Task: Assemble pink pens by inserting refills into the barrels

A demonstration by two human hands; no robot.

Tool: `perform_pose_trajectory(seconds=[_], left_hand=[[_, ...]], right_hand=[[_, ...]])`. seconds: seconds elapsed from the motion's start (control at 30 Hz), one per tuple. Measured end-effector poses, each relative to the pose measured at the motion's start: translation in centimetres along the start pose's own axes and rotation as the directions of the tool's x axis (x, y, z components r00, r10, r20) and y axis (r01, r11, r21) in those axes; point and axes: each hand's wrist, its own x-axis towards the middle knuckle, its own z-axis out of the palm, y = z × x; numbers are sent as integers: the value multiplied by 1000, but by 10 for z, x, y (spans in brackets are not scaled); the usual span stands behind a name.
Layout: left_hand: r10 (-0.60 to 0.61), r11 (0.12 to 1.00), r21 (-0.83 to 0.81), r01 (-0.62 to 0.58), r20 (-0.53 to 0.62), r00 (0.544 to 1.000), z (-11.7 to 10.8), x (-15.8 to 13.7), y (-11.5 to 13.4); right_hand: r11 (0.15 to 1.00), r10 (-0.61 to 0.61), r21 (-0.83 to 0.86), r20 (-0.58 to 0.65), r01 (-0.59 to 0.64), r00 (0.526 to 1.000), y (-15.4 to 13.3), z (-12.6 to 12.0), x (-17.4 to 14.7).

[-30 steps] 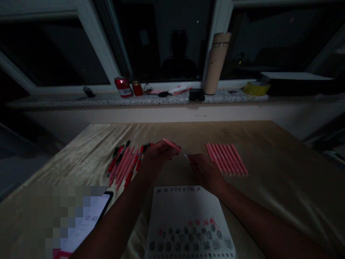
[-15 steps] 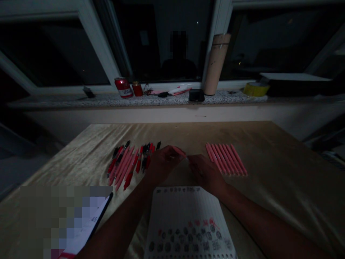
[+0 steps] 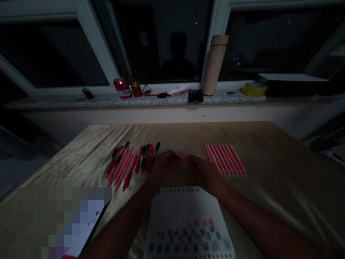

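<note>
A pink pen (image 3: pixel 180 155) is held between my two hands above the middle of the table. My left hand (image 3: pixel 165 162) is closed round one end of it. The fingers of my right hand (image 3: pixel 206 172) pinch the other end, partly hidden in the dim light. Left of my left hand lies a loose pile of pink pens (image 3: pixel 124 163) mixed with red and black pens (image 3: pixel 147 158). Just beyond my right hand, several pink pens (image 3: pixel 226 159) lie side by side in a neat row. Below my hands is an open lined notebook (image 3: pixel 185 207) with black and red marks.
A tablet or phone-like screen (image 3: pixel 87 230), partly blurred out, lies at the front left of the cloth-covered table (image 3: pixel 275 201). On the granite windowsill (image 3: pixel 107 101) stand a red can (image 3: pixel 122 88), a small red jar (image 3: pixel 136 90), a tall cardboard-coloured cylinder (image 3: pixel 215 66) and yellow tape (image 3: pixel 254 90).
My right fingertips have closed onto the pen's end, covering the tip that showed before. My left hand has dipped slightly. The pens on the table stay put.
</note>
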Motion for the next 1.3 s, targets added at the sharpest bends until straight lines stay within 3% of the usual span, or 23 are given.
perform_pose_trajectory(seconds=[0.17,0.37,0.63,0.8,0.97,1.13,1.3], left_hand=[[-15,995,-95,14,-5,1000,0,0,-5],[-15,988,-154,29,88,996,6,-1,-17],[4,974,-228,16,90,996,11,-3,-17],[33,972,-234,-3,125,992,11,-3,-21],[35,950,-311,-19,45,998,6,1,-31],[-42,799,-599,-59,-153,987,-9,9,-36],[-110,718,-694,-60,-198,974,-16,11,-41]], right_hand=[[1000,3,26,92,-5,996,1,-2,0],[996,66,47,199,-77,978,-2,-5,1],[961,194,187,70,-204,979,-3,-1,2],[923,241,291,75,-252,968,0,1,2],[899,256,344,88,-270,963,2,1,0],[942,222,245,64,-231,973,2,-1,2],[973,158,167,21,-159,987,2,-2,3]])
